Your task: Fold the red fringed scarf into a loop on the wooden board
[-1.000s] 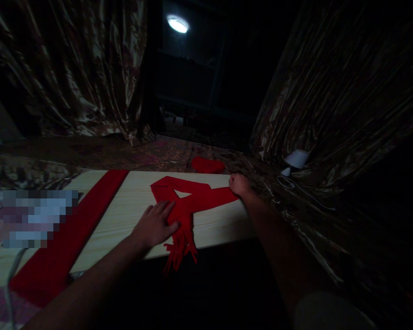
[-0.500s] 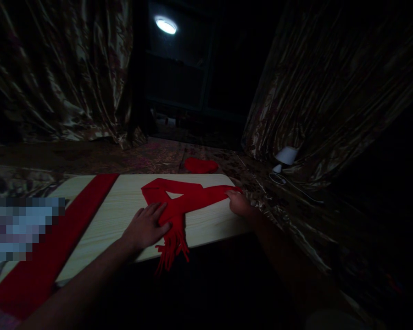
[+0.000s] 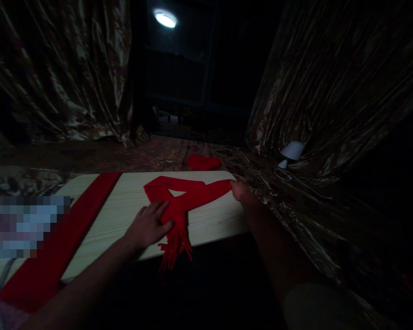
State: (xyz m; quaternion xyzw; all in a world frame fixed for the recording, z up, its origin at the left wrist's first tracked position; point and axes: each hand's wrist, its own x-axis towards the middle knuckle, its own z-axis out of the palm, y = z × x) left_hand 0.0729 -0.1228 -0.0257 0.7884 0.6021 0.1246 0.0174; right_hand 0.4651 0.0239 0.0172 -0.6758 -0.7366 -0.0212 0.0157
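Observation:
A red fringed scarf point(image 3: 192, 199) lies folded across itself on a pale wooden table point(image 3: 124, 215), with a small triangular gap inside the fold. Its fringe hangs over the table's front edge. My left hand point(image 3: 149, 224) rests flat on the scarf where the strips cross, fingers spread. At the table's right end, my right hand point(image 3: 240, 190) pinches the folded end of the scarf. The fingertips there are partly hidden and dim.
A wide red cloth strip point(image 3: 79, 220) crosses the table's left side, beside a blurred-out patch point(image 3: 24, 227). Beyond the far edge sits a red cloth item point(image 3: 203, 162). A small white lamp point(image 3: 292, 150) with a cord stands at right. Patterned curtains point(image 3: 72, 73) hang behind.
My right hand has drawn slightly nearer, and the scarf end it pinches looks narrower and less spread out. My left hand stays on the crossing. The whole view has shifted a little.

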